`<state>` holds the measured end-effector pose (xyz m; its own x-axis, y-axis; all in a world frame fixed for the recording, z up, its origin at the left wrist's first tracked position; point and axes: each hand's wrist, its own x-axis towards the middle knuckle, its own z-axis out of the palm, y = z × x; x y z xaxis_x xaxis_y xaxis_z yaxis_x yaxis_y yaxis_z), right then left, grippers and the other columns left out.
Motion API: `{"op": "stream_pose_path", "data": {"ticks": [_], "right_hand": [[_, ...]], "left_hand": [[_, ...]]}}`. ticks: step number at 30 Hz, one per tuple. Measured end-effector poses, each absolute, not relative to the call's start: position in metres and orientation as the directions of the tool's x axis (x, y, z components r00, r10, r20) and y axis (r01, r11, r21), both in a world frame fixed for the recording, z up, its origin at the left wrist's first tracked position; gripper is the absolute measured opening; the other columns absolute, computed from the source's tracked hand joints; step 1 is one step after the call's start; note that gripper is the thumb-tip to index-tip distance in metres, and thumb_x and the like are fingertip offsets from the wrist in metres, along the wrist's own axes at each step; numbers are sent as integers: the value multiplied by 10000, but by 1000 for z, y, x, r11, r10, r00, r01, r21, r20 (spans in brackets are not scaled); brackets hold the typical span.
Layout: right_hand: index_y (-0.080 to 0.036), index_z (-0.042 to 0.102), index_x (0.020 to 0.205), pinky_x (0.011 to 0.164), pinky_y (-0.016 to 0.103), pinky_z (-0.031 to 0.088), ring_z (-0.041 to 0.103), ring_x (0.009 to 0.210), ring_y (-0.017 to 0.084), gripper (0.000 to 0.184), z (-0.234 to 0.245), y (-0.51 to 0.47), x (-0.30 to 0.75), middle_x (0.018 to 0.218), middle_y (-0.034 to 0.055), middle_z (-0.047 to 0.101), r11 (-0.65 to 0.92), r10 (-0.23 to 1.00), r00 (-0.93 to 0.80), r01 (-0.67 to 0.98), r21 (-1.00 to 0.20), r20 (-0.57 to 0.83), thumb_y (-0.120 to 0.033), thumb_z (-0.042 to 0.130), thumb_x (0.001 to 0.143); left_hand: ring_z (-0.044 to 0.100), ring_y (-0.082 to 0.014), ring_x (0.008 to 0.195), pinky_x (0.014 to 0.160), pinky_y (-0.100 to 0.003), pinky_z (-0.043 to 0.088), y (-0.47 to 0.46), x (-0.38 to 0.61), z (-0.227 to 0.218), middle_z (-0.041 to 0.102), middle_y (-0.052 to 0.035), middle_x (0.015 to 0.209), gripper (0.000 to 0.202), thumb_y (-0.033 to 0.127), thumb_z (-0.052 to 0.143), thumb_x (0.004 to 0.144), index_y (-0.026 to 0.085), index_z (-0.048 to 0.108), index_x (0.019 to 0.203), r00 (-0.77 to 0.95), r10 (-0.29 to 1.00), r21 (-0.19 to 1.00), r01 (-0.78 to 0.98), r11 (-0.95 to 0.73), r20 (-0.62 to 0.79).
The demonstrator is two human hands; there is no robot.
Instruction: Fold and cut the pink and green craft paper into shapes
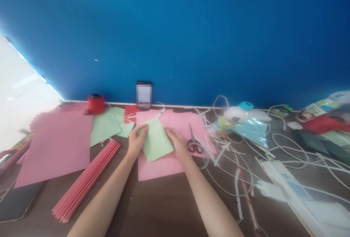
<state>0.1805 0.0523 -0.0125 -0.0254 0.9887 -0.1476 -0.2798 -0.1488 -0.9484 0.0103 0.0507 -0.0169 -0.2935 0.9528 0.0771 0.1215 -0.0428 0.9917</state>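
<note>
A pale green paper sheet (155, 140) lies on a pink sheet (164, 164) in the middle of the dark table. My left hand (136, 141) rests on the green sheet's left edge, fingers curled over its top corner. My right hand (176, 140) presses on the sheet's right edge with fingers bent. Both hands pinch the green paper from either side. Black-handled scissors (194, 143) lie just right of my right hand.
A large pink sheet (54, 146) and a pleated red paper fan (86, 180) lie at the left, more green paper (105, 127) behind. A red tape roll (96, 103) and a phone (143, 94) stand by the blue wall. White strips, cables and packets (251, 129) crowd the right.
</note>
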Motion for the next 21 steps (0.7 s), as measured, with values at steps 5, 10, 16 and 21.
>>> {"op": "stream_pose_path", "data": {"ticks": [5,10,16,21], "right_hand": [[-212,612,709,655,264,397,530,696,151,220,-20,56,180,724,-14,599,-63,996,46,-277,-959,-79,-383,707,607],[-215,594,726,659,259,394,513,691,138,218,-27,59,181,721,-23,574,11,990,139,-297,-955,-32,-394,681,639],[-221,592,743,667,257,397,514,699,138,220,-30,61,183,736,-23,576,19,993,119,-280,-960,-15,-405,674,654],[-237,569,738,644,260,407,515,674,143,264,-31,61,182,721,-24,573,0,991,129,-305,-952,-42,-445,687,627]], "left_hand": [[570,-211,971,866,-330,415,51,11,-15,651,-55,1012,303,380,637,689,201,671,932,-286,954,995,-28,-99,87],[599,-207,886,786,-319,456,51,14,-22,663,-73,982,360,363,696,628,182,677,939,-168,986,988,-149,-34,9],[605,-210,888,762,-306,468,51,14,-23,665,-86,998,377,369,701,620,171,680,941,-148,989,991,-133,3,-23],[617,-204,855,737,-303,480,51,16,-24,670,-90,980,395,367,716,597,163,680,934,-153,986,981,-193,33,-63]]}}
